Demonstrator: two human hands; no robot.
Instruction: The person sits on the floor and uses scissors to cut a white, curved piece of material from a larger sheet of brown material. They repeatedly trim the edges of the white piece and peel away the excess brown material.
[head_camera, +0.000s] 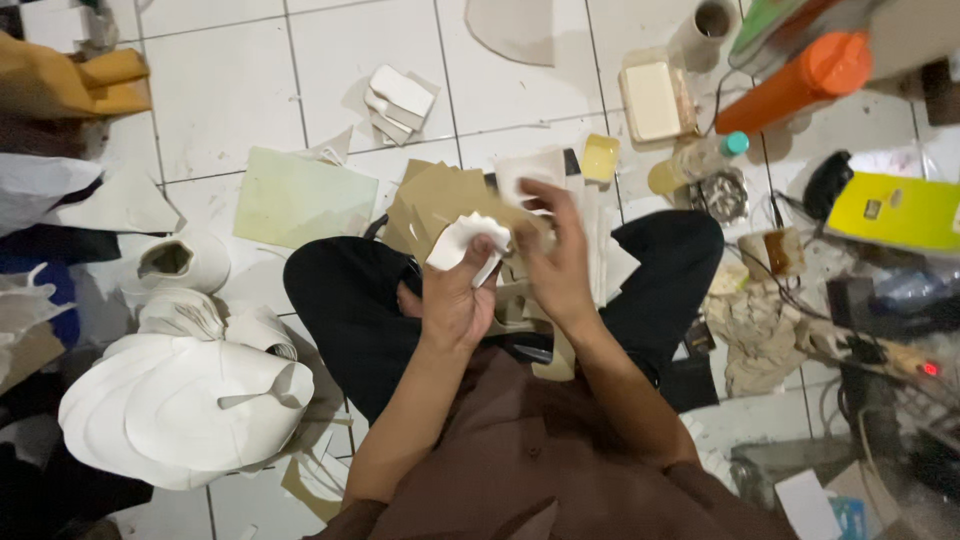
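The left hand (455, 300) has its grip closed around a small white cut piece (465, 240), thin and sheet-like, held above the lap; the right hand (555, 262) pinches at the piece's right edge, fingers closed on it, though blur hides just how. The piece looks light and slightly floppy, probably foam or soft card, easy to crease, so it is best held by the edges with a flat pinch, not squeezed in the middle. Just beyond the hands lies a stack of brown card pieces (440, 200) on the tiled floor (220, 90), with a pale green sheet (295, 198) to its left. Farther out: a pile of white cut shapes (170, 410) at lower left, a small yellow square tub (600, 158), a flat cream box (655, 100), an orange cylinder bottle (805, 75), and a yellow rectangular package (900, 210) at the right edge.
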